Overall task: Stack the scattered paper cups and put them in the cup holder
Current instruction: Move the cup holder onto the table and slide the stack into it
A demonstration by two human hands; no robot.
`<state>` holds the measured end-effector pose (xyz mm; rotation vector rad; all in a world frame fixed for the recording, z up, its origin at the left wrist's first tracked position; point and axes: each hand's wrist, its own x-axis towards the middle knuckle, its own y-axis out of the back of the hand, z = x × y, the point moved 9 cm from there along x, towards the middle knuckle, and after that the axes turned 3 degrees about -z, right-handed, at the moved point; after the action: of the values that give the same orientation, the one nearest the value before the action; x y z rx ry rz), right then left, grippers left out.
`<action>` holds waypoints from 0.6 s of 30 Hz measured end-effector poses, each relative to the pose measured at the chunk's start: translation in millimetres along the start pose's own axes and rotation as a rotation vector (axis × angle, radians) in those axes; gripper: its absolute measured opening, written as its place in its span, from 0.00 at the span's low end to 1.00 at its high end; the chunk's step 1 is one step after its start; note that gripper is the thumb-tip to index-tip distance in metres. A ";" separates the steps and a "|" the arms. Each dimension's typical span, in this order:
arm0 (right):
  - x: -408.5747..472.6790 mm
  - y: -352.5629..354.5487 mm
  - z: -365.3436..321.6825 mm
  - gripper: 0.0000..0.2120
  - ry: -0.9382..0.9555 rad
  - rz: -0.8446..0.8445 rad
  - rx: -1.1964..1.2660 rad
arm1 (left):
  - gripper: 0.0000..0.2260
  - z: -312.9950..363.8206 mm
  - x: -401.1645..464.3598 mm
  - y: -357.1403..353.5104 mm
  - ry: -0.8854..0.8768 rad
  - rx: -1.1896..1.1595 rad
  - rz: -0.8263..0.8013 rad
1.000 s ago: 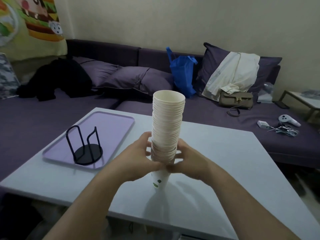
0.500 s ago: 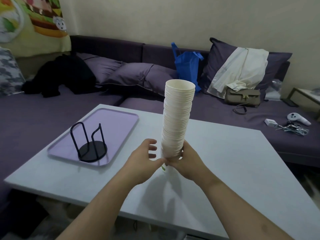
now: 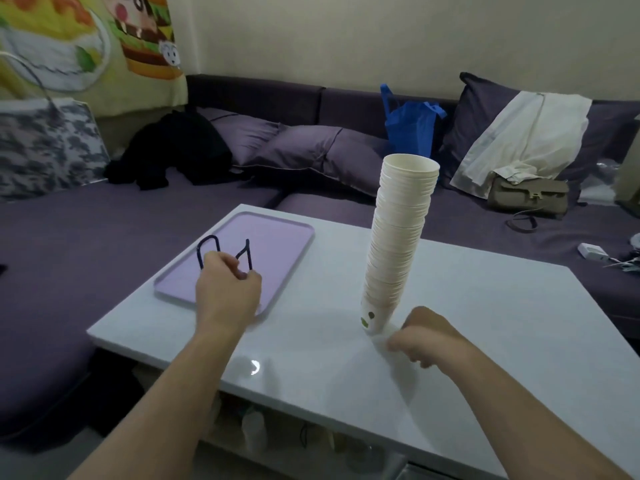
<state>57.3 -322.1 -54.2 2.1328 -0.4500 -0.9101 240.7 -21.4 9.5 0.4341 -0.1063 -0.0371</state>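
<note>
A tall stack of white paper cups (image 3: 398, 237) stands by itself on the white table (image 3: 485, 323), its top leaning right. The bottom cup has green marks. The black wire cup holder (image 3: 209, 245) stands on the lilac tray (image 3: 277, 244) at the table's left. My left hand (image 3: 227, 292) reaches over the tray, its fingers curled round the holder's wire loops and hiding its base. My right hand (image 3: 426, 336) is low beside the foot of the stack, blurred, with fingers loosely curled and holding nothing.
A purple sofa wraps round the table's far and left sides. On it lie cushions, a blue bag (image 3: 412, 126), a white garment, an olive handbag (image 3: 530, 197) and black clothing (image 3: 173, 150). Small gadgets and cables (image 3: 595, 252) lie at far right.
Both hands let go of the cup stack, which now stands alone. My left hand moved left to the cup holder and took hold of it. My right hand dropped beside the stack's base.
</note>
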 end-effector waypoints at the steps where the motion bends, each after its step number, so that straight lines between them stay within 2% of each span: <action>1: -1.5 -4.6 -0.1 0.14 -0.018 -0.045 -0.055 | 0.15 -7.0 4.6 6.6 0.027 -0.004 0.019; 4: -7.1 -24.6 -13.8 0.04 0.021 -0.154 -0.086 | 0.25 -27.5 16.3 14.3 0.095 0.040 0.025; 7: -11.8 -48.1 -42.8 0.02 0.116 -0.221 -0.059 | 0.36 -48.6 25.3 15.3 0.160 0.128 0.013; 10: -7.3 -66.8 -83.0 0.04 0.254 -0.179 -0.005 | 0.41 -61.6 35.5 13.3 0.205 0.069 -0.019; 12: -1.9 -78.5 -112.1 0.05 0.349 -0.123 0.047 | 0.36 -71.2 41.8 6.2 0.246 0.012 -0.080; 15: 3.6 -99.0 -153.7 0.21 0.465 -0.105 0.107 | 0.19 -85.3 51.3 -0.8 0.223 0.077 -0.170; 18: 8.5 -114.9 -186.3 0.32 0.510 -0.119 0.166 | 0.09 -92.7 62.5 2.4 0.165 0.175 -0.159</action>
<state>201.6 -157.5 -60.3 2.4575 -0.1420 -0.3700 313.2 15.8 -67.2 0.6180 0.0882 -0.1494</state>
